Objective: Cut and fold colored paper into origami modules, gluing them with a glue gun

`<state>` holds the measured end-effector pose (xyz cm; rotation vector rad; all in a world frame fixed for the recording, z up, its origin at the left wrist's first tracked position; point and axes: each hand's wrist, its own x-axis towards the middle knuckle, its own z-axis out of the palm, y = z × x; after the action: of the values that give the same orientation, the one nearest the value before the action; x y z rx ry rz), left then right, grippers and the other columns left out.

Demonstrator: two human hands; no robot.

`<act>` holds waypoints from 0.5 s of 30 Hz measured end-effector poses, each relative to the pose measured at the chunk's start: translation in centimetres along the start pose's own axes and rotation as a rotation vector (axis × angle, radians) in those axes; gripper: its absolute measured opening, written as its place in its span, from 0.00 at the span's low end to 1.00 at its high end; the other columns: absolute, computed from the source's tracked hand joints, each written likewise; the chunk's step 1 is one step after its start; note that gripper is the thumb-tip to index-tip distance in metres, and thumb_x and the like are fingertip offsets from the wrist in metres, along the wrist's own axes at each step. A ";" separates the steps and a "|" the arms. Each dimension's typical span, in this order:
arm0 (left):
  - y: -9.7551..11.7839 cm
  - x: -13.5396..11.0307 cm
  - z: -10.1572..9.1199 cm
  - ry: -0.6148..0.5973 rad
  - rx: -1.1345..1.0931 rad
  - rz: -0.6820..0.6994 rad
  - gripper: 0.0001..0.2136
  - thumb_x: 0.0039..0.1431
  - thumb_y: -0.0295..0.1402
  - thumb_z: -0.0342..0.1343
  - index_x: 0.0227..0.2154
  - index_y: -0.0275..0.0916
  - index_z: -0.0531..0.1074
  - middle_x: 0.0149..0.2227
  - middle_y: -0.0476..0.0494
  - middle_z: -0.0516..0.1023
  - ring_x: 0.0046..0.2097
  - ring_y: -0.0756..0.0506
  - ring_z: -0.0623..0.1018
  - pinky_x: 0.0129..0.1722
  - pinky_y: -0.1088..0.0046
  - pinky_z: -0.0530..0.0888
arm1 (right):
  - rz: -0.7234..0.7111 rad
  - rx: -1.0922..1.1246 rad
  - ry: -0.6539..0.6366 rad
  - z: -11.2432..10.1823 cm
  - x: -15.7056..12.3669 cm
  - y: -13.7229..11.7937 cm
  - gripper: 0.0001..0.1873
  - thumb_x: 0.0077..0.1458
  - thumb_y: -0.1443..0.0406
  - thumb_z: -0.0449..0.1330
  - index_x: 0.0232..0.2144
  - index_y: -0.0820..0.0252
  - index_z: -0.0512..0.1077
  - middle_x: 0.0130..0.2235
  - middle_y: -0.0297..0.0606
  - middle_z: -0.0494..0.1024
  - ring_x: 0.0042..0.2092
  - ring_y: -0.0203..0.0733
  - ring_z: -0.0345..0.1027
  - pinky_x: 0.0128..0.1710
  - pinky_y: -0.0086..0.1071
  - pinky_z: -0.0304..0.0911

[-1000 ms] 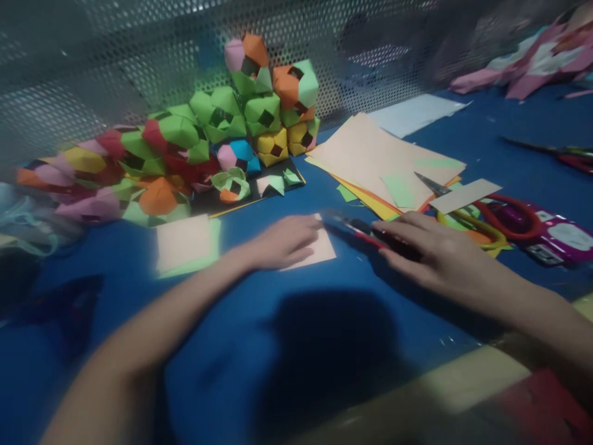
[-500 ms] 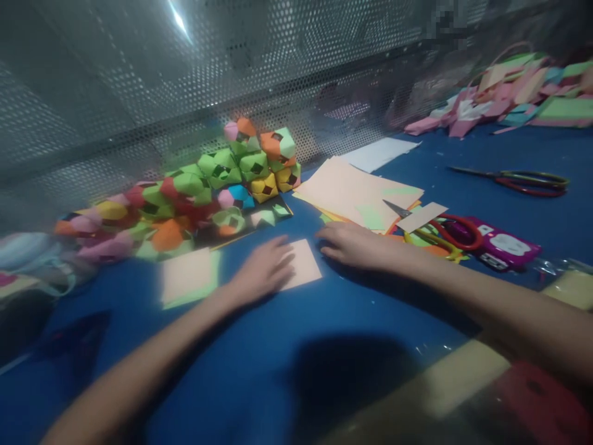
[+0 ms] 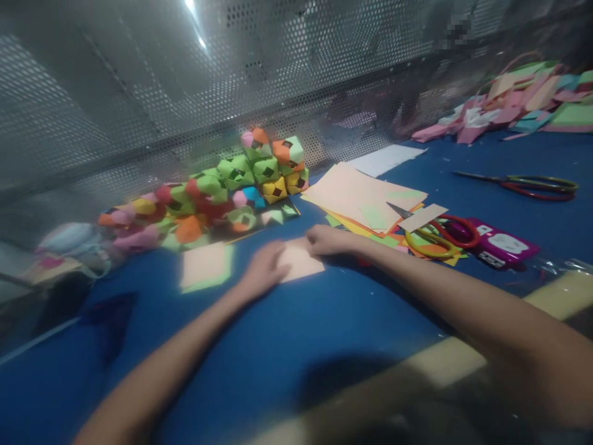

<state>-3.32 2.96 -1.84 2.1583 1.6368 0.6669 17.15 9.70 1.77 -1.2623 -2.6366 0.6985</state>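
A small peach paper square (image 3: 303, 264) lies on the blue table top (image 3: 278, 346). My left hand (image 3: 262, 272) rests flat on its left part, fingers stretched out. My right hand (image 3: 331, 240) is at the square's far right corner, fingers curled down onto the edge; the blur hides the exact grip. A bit of a red tool (image 3: 364, 262) shows beside my right forearm.
A second peach-on-green square (image 3: 206, 266) lies to the left. Folded coloured paper cubes (image 3: 231, 185) are heaped against the perforated metal wall (image 3: 185, 93). A sheet stack (image 3: 365, 194), scissors (image 3: 440, 238), a purple object (image 3: 503, 247), more scissors (image 3: 532, 183) and paper scraps (image 3: 509, 99) lie right.
My right hand left the red and black tool and moved left to the paper's far corner. My left hand stayed on the paper. The camera view tilted up and shifted.
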 end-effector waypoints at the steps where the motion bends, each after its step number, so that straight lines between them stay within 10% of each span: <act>1: 0.0 0.0 0.0 0.016 -0.024 -0.011 0.26 0.51 0.38 0.57 0.54 0.35 0.65 0.59 0.31 0.66 0.60 0.33 0.65 0.59 0.51 0.60 | -0.009 0.027 0.021 0.1 -0.4 -0.1 0.06 0.44 0.73 0.56 0.20 0.60 0.65 0.25 0.37 0.72 0.27 0.38 0.64 0.24 0.29 0.52; 7: -0.5 0.0 -0.4 0.239 -0.383 -0.176 0.29 0.47 0.35 0.60 0.55 0.38 0.63 0.51 0.36 0.73 0.50 0.40 0.73 0.49 0.62 0.69 | -0.044 0.181 0.215 0.7 -1.8 -1.4 0.06 0.51 0.70 0.52 0.24 0.61 0.66 0.27 0.36 0.72 0.30 0.36 0.66 0.28 0.27 0.57; 15: -1.3 0.3 -0.2 0.364 -0.595 -0.345 0.09 0.45 0.36 0.60 0.28 0.35 0.73 0.25 0.47 0.75 0.31 0.46 0.73 0.31 0.72 0.69 | -0.045 0.145 0.269 -0.4 -0.9 0.2 0.21 0.62 0.66 0.38 0.43 0.66 0.70 0.43 0.47 0.76 0.38 0.39 0.70 0.35 0.30 0.62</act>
<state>-4.40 3.62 -2.35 1.3535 1.6437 1.2908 17.96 9.25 2.08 -1.1637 -2.3460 0.6486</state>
